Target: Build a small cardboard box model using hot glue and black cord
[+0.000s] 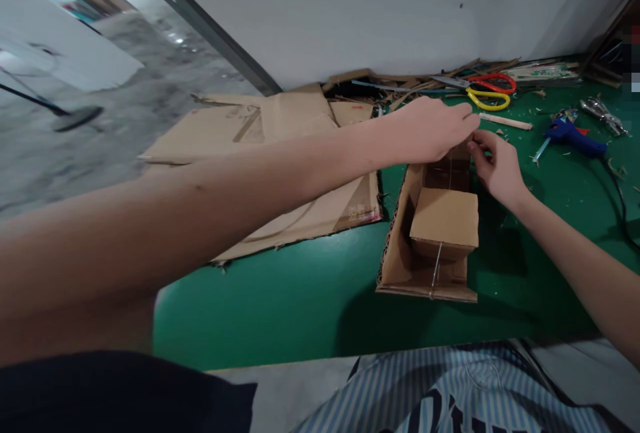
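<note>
We see the left hand (pixel 435 129), fingertips pinched shut, meet the right hand (pixel 495 167), whose fingers are curled and grip unclear, at the far wall of the open cardboard box (pixel 400 253) on the green mat (pixel 280 299). The left forearm crosses the flat cardboard sheets (pixel 280 129). The scissors (pixel 487 89) and blue glue gun (pixel 573 134) lie beyond.

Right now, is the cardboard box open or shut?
Open: the cardboard box has no lid, so the small block inside shows.

Green table (pixel 280 299), white wall (pixel 350 13), grey floor (pixel 100 146)
</note>
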A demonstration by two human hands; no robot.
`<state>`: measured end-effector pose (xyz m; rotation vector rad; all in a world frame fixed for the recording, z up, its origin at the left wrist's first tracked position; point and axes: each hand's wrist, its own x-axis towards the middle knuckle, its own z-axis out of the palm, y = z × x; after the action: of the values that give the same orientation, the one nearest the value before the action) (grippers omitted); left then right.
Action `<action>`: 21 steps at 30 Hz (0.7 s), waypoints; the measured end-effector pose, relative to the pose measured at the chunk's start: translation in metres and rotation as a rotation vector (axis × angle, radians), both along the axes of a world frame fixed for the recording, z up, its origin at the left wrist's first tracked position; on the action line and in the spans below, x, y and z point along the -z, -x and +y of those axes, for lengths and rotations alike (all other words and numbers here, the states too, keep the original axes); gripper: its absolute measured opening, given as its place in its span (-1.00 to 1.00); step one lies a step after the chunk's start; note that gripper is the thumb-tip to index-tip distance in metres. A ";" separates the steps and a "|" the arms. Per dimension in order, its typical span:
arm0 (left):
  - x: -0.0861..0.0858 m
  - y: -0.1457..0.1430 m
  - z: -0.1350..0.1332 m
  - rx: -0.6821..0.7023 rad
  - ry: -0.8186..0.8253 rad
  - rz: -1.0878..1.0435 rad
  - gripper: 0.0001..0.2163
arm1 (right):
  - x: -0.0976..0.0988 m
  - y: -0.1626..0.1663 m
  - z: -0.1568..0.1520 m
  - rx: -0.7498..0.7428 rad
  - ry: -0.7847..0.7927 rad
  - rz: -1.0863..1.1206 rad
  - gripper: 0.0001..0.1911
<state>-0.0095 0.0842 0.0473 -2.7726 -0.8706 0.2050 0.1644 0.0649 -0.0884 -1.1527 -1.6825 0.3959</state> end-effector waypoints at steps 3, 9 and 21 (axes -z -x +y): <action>0.001 0.005 0.006 -0.112 0.073 -0.038 -0.48 | 0.001 0.000 0.000 0.001 0.006 0.021 -0.75; 0.013 0.011 0.023 -0.142 0.149 -0.007 -0.69 | -0.001 0.002 -0.002 -0.011 -0.028 0.033 -0.76; 0.013 0.007 0.018 -0.145 0.126 -0.037 -0.69 | -0.004 0.001 -0.004 -0.002 -0.016 0.040 -0.75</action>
<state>-0.0161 0.1022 0.0346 -2.8372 -1.1052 0.2419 0.1629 0.0611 -0.0847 -1.1241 -1.6499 0.4031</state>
